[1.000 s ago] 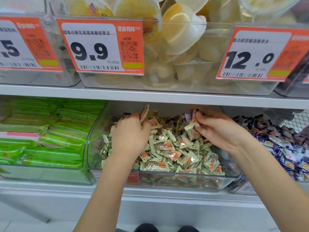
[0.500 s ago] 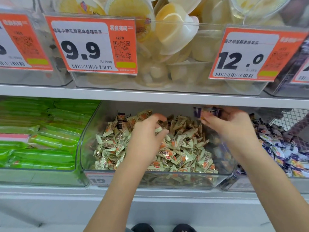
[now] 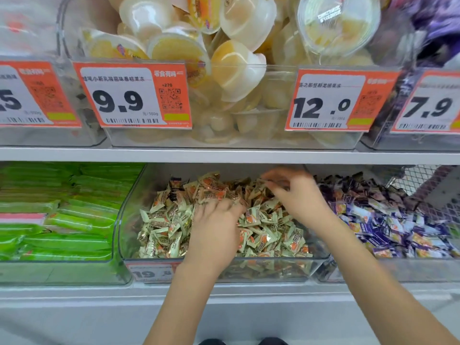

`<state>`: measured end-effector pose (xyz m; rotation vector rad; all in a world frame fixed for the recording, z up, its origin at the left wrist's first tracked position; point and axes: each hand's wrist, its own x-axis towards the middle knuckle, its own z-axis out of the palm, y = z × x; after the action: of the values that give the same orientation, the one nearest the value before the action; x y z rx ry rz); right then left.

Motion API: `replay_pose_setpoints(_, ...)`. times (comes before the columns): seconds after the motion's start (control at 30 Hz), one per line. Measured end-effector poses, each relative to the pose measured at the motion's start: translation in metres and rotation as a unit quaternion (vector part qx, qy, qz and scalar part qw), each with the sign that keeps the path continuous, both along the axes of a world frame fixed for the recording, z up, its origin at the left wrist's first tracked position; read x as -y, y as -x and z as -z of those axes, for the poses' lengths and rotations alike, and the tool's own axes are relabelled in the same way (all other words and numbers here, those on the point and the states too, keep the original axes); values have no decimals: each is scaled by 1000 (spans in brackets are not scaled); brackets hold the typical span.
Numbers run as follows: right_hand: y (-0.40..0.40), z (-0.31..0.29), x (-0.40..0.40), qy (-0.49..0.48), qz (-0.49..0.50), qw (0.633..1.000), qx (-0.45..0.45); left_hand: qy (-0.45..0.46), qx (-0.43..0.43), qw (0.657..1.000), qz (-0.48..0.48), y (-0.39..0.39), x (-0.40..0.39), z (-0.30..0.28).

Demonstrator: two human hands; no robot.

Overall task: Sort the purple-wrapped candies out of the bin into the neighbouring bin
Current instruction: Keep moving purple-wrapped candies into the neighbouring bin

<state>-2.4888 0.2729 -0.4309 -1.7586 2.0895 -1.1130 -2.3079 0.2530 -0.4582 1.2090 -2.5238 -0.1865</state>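
hands (image 3: 216,227) now deeper in bin (image 3: 224,268)

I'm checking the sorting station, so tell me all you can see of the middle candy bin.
The middle candy bin is clear plastic with rounded corners, on the lower shelf between the green-packet bin and the purple-candy bin. It is heaped with cream-and-orange wrapped candies. Both hands are inside: the left hand rests on the pile, the right hand is near the back.
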Motion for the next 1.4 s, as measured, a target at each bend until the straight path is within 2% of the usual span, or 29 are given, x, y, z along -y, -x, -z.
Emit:
replay_pose_setpoints(0.13, 0, 20, 86, -145, -48, 987, -52, 1, -7, 1000, 7, -3, 5, 0)
replay_pose_setpoints(0.2, 3, 30, 115, -209, -105, 967, -99, 1, -7, 1000, 16, -6, 9, 1)
replay_pose_setpoints(0.3, 2, 43, 142, -310, -130, 924, -182, 1, -22, 999, 45, -15, 20, 1)
replay_pose_setpoints(0.4, -10, 50, 159, -331, -180, 892, -251, -14, -63, 997, 38, -30, 31, -1)
replay_pose_setpoints(0.5, -18, 53, 166, -335, -179, 867, -322, -14, -55, 998, 25, -40, 36, 2)
replay_pose_setpoints(0.67, -15, 54, 160, -377, -133, 864, -305, -24, -65, 997, 27, -43, 34, 2)
replay_pose_setpoints(0.8, -15, 47, 158, -435, -135, 835, -308, -34, -75, 996, 24, -46, 35, 3)
replay_pose_setpoints(0.9, -11, 35, 148, -424, -152, 847, -281, -41, -73, 996, 23, -47, 37, 3)
replay_pose_setpoints(0.97, -7, 31, 138, -398, -155, 870, -246, -43, -70, 996, 23, -47, 37, 3)
replay_pose_setpoints(1.07, 5, 25, 114, -338, -146, 917, -155, -40, -72, 996, 28, -46, 38, 2)
replay_pose_setpoints(1.2, 18, 6, 69, -261, -76, 962, -17, -31, -83, 996, 32, -41, 36, -2)
replay_pose_setpoints(1.3, 16, -5, 39, -227, -37, 973, -10, -26, -88, 995, 35, -32, 35, -6)
replay_pose_setpoints(1.4, 12, -9, 9, -176, -40, 982, -62, -33, -104, 993, 49, -18, 30, -9)
